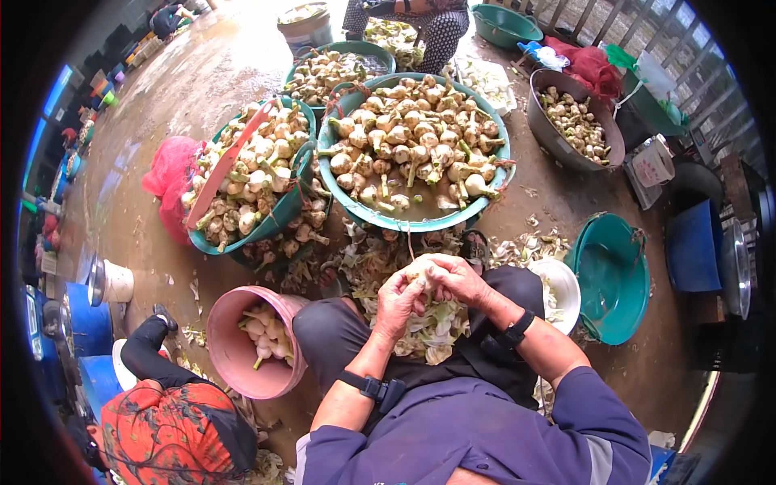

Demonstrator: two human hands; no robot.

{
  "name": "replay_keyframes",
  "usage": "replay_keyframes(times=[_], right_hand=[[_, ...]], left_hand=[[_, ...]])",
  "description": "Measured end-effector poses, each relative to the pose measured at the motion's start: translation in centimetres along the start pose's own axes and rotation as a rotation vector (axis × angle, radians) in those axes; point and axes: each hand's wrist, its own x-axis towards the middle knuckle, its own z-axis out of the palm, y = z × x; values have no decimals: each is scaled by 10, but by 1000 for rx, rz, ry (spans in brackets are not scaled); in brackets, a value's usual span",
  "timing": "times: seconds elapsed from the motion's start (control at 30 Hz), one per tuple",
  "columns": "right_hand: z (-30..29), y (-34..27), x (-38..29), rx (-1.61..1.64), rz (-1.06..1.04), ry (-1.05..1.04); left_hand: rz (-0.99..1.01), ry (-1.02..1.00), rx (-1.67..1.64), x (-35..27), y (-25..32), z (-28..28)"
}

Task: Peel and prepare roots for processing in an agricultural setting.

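Note:
Both hands meet above my lap, in front of a large green tub (341, 203) of unpeeled garlic bulbs (418, 130). My left hand (397, 298) and my right hand (456, 277) pinch a garlic bulb (424, 276) between their fingertips; most of it is hidden by the fingers. Below the hands, loose garlic skins (438, 330) lie heaped between my knees. On the left a pink bucket (227, 345) holds pale, peeled garlic bulbs (267, 334). A white basin (568, 297) with pale pieces stands beside my right knee.
A tilted green tub (297, 182) of garlic carries a red strip (230, 163). Nested green tubs (609, 279) stand right; a grey tub (579, 145) of garlic sits farther back. One person in a red patterned top (176, 430) sits left; another in patterned trousers (445, 36) sits opposite.

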Motion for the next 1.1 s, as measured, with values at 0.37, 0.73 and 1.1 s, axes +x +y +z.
replay_keyframes(times=[0.37,0.73,1.1], right_hand=[[0,-6,-2,-142,-72,53],[-16,13,0,-310,-230,69],[-6,27,8,-502,-250,32]], left_hand=[[31,-37,176,2,4,-3],[15,-31,314,5,6,1],[1,-117,358,8,1,-23]])
